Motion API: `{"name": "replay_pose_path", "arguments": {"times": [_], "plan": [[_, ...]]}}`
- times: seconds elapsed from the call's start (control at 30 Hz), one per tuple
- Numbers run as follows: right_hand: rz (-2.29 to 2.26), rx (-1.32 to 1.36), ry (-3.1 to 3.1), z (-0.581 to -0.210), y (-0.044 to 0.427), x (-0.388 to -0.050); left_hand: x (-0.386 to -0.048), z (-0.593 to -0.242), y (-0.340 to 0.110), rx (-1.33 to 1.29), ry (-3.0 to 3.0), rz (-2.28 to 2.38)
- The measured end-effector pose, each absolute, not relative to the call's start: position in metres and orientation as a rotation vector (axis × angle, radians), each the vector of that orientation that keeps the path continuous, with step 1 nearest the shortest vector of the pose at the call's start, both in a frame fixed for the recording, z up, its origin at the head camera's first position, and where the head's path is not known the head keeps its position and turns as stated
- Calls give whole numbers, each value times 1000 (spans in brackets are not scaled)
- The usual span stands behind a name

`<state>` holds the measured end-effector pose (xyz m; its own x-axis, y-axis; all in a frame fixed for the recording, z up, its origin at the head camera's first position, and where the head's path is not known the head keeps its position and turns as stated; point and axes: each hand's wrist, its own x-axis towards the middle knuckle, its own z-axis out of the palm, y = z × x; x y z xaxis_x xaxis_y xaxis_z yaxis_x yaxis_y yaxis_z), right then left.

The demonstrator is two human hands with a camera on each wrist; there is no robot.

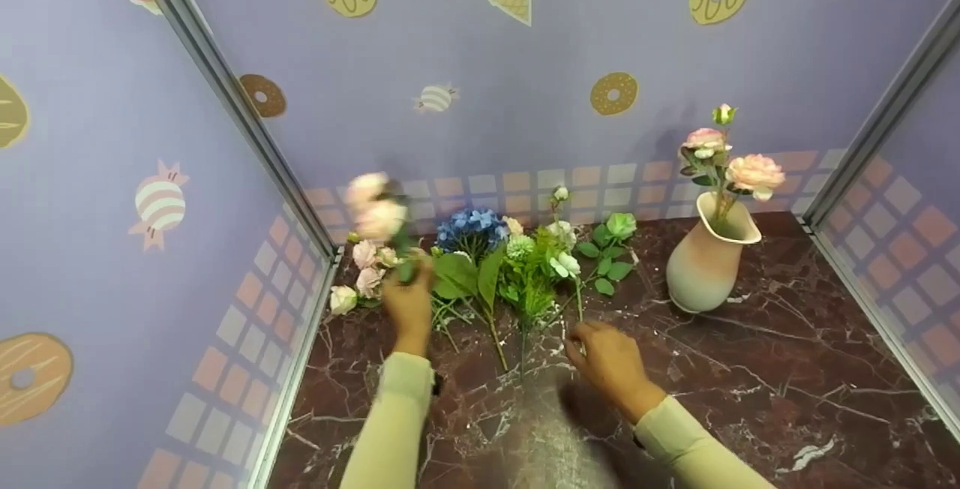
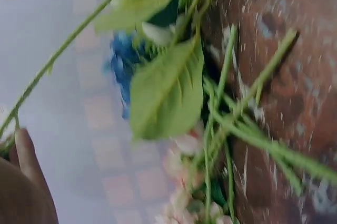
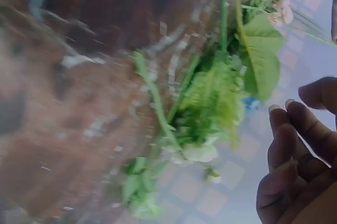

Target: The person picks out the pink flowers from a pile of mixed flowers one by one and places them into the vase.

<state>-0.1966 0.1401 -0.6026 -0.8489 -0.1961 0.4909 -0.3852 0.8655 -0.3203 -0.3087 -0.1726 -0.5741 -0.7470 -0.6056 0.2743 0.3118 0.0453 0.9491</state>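
Note:
My left hand point(image 1: 409, 313) pinches the stem of a pale pink artificial rose point(image 1: 381, 219), its blooms raised and blurred above the other flowers. From the left wrist, the thin green stem point(image 2: 58, 52) slants up past the fingers. My right hand point(image 1: 611, 361) hovers over the table, fingers loosely bent and holding nothing, near a white flower's stem point(image 1: 579, 300). In the right wrist view its thumb and fingertips stand apart. A pink-and-white vase point(image 1: 697, 271) at the right holds pink roses point(image 1: 756, 174).
Along the back wall lie pink roses point(image 1: 365, 255), a blue hydrangea point(image 1: 472, 230), green fern-like sprays point(image 1: 534, 279) and a light green rose point(image 1: 621, 226). Their stems point toward the front of the dark red marbled table point(image 1: 750, 399). Patterned panels point(image 1: 525, 121) enclose the back and sides.

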Motion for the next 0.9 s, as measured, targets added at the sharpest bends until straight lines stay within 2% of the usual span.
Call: {"name": "replay_pose_path", "arguments": {"times": [0.23, 0.4, 0.63, 0.9], "plan": [[715, 509, -2502, -563, 126, -222, -274, -581, -92, 179, -1693, -2139], [755, 514, -2486, -557, 118, -226, -255, -584, -54, 131, -1640, -2329], [714, 484, -2433, -565, 120, -227, -249, -581, -33, 34, -1657, -2370], [611, 401, -2360, -567, 120, -228, -250, -576, -26, 29, -1801, -2149]]}}
